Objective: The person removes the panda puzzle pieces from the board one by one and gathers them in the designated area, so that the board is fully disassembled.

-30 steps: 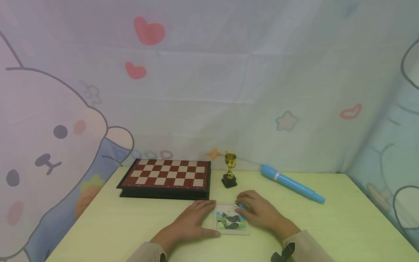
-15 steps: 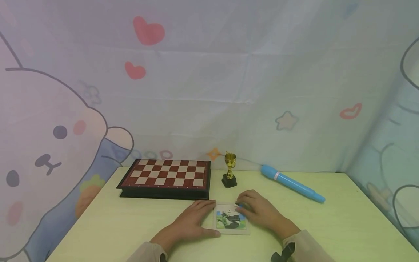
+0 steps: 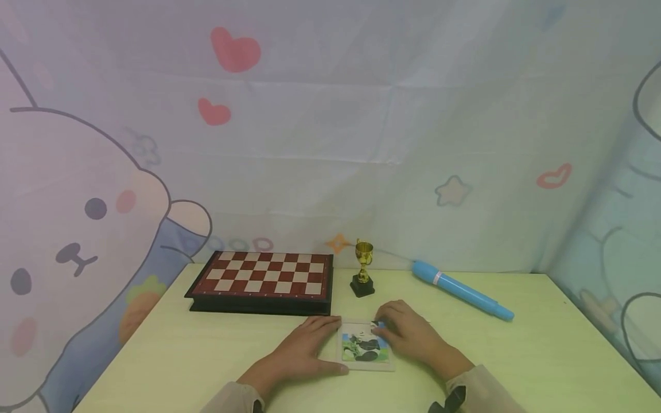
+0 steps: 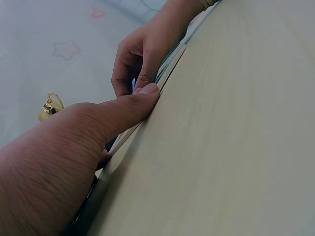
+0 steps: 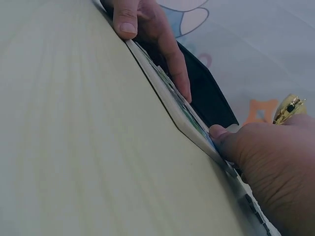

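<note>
Panda picture puzzle [image 3: 363,349]: on the table [image 3: 542,358], toward the near edge, between both hands.
Left hand [image 3: 304,349]: spread wide, touching the puzzle's left side, thumb at its near left corner.
Right hand [image 3: 412,337]: narrow, curled at the puzzle's far right corner.
Gold trophy [image 3: 364,268]: upright, near the table's far edge.
Chessboard [image 3: 268,275]: far left corner.
Blue pen-shaped stick [image 3: 462,291]: aslant, far right.

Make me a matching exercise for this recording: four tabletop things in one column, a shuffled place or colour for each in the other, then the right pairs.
Column one
1. framed panda picture
2. checkered board
3. trophy
4. pen-shaped object

Column two
A. gold and black
B. mostly blue
C. between left hand and right hand
D. red and white squares on top

Pairs: 1-C, 2-D, 3-A, 4-B
</note>
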The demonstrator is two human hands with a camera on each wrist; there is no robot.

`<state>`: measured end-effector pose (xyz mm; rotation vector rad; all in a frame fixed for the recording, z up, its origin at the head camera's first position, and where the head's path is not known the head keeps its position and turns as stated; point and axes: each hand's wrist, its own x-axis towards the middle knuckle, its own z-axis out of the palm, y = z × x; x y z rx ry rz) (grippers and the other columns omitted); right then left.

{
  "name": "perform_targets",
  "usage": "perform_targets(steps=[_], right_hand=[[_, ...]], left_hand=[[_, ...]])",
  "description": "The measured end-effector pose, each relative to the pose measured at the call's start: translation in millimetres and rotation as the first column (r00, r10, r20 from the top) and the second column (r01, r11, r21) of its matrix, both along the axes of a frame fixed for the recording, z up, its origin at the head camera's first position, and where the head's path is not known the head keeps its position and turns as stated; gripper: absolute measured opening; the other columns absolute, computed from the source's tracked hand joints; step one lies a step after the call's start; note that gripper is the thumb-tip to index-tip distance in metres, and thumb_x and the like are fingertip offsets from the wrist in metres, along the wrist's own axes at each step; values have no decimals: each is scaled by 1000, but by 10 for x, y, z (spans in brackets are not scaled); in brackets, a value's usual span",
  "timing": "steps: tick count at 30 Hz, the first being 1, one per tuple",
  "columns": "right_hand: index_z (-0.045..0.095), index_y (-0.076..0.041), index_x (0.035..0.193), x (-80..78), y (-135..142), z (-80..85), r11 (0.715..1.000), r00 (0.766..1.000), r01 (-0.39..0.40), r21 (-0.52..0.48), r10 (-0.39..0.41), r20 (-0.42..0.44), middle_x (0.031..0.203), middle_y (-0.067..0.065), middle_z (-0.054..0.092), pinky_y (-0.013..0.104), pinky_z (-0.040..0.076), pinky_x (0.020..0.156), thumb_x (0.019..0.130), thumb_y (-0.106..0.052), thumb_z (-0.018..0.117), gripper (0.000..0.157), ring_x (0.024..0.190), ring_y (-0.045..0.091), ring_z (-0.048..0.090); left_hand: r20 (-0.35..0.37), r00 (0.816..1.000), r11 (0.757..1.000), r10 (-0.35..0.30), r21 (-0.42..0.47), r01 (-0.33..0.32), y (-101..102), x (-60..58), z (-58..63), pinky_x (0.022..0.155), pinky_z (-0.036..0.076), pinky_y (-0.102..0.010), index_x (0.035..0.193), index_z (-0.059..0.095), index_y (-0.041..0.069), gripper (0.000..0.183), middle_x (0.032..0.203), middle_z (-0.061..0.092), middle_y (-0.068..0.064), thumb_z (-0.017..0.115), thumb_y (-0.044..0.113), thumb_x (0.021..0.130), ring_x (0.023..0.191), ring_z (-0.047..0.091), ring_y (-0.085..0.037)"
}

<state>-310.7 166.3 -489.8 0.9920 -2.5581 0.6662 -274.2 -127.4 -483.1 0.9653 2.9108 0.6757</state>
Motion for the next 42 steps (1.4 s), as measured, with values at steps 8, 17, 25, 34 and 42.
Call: perform_targets(steps=[8,17,25,34,42], right_hand=[[66,-18,105,-3,9,-13,999,1000,-9,-31,9,15,111,-7,64,42,52,97,95,-32,71,18,110,16,57],[63,-16,104,-20,1,-11,997,998,-57,-54,56,-6,110,-5,62,42,52,95,94,-26,73,18,109,16,55],[62,-21,108,-36,31,-63,987,996,-94,-131,92,-22,107,-13,60,35,53,87,91,-29,76,23,102,9,56],[67,-17,113,-18,29,-40,963,979,-195,-186,202,19,100,-13,68,26,57,74,94,-23,74,21,85,1,63],[67,-28,109,-34,55,-34,958,983,-158,-240,177,58,99,-18,71,33,59,80,95,-25,72,16,86,2,68]], left_hand=[[-12,1000,1000,-4,-9,4,12,0,-6,117,30,-51,155,40,20,97,159,37,7,59,79,81,146,32,-21],[-12,1000,1000,0,-2,0,8,2,-2,118,30,-51,155,41,20,97,158,37,7,60,80,81,146,32,-22],[-16,1000,1000,-4,2,4,-1,4,-9,117,30,-51,155,41,19,98,158,38,6,59,80,81,145,33,-21],[6,1000,1000,-2,-1,2,-2,13,1,117,31,-52,155,40,20,98,158,37,8,59,80,80,145,33,-20],[1,1000,1000,-3,-5,3,-10,0,-4,117,32,-52,156,39,21,98,158,36,9,58,81,81,145,33,-20]])
